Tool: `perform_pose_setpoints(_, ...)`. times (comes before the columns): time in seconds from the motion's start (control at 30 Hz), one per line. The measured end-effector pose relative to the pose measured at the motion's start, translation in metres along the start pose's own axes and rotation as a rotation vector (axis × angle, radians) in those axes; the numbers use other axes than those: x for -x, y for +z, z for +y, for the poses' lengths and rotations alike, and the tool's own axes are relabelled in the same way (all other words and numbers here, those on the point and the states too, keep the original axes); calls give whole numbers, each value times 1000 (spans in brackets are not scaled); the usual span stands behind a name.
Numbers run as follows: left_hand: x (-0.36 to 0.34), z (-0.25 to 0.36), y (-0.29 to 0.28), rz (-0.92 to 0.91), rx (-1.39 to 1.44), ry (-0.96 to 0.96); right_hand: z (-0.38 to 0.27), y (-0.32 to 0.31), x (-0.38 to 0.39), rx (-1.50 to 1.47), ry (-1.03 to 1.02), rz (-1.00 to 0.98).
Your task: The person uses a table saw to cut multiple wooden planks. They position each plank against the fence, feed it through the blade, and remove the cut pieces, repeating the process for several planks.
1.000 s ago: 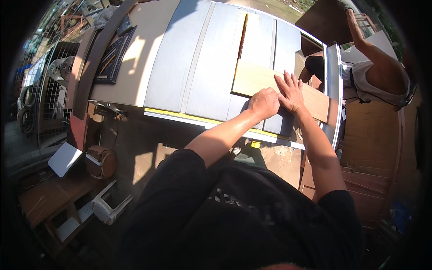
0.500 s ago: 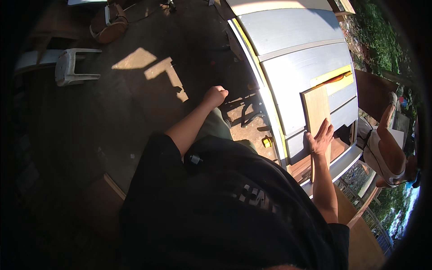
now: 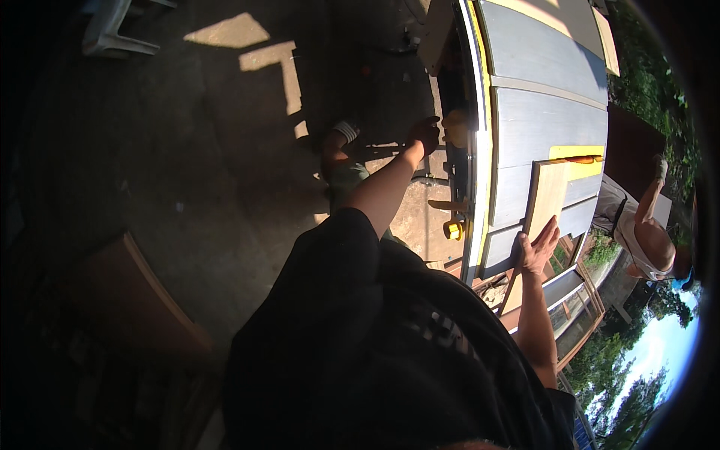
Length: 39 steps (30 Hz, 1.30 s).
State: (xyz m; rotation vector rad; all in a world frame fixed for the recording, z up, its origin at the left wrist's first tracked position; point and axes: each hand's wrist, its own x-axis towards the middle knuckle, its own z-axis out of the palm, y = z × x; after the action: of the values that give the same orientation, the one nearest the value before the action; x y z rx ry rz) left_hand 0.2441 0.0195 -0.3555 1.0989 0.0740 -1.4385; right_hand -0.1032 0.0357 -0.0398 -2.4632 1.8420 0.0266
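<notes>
My right hand (image 3: 538,249) lies with spread fingers on a light wooden board (image 3: 550,196). The board rests on the grey top of a table saw (image 3: 517,135), its far end against the yellow insert plate (image 3: 574,154) beside the orange-looking blade (image 3: 587,159). Off the saw's left side, my left hand (image 3: 425,135) reaches out in shadow, close to a rounded yellowish part (image 3: 456,129) under the table edge. Its fingers are too dark to make out clearly, and whether it touches that part does not show.
Lower on the saw's side is a yellow knob-like part (image 3: 453,229). Another person (image 3: 641,221) is beyond the saw at the right. A white plastic stool (image 3: 116,34) stands at the upper left, and a brown panel (image 3: 142,292) leans at the lower left.
My left hand has moved from a fist over my leg toward the saw's side. My right hand stays on the board, whose far end is now nearer the blade. The view has shifted.
</notes>
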Motion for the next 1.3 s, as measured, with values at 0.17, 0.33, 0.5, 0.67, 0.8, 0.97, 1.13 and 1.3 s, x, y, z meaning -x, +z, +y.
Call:
perform_pose_setpoints(0.17, -13, 54, 18, 11, -524, 275, 2, 3, 9, -18, -3, 9)
perform_pose_setpoints(0.33, -58, 106, 46, -41, -722, 485, 11, 1, 3, 19, -63, 16)
perform_pose_setpoints(0.5, -73, 124, 78, -128, -1084, 497, 18, 1, 10, 88, -15, -51)
perform_pose_setpoints(0.67, -62, 125, 79, -149, -1171, 477, -3, -5, 12, 36, 84, -45)
perform_pose_setpoints(0.8, -54, 133, 77, -143, -1219, 446, -21, -14, 4, 8, 164, -24)
perform_pose_setpoints(0.97, -46, 146, 83, -139, -1232, 396, -25, -18, 3, 43, 183, -14)
perform_pose_setpoints(1.13, -42, 155, 94, -147, -1189, 347, -25, -19, 9, 40, 248, -26)
perform_pose_setpoints(1.3, -37, 167, 95, -133, -1112, 330, -23, -23, -2, 69, 278, -108)
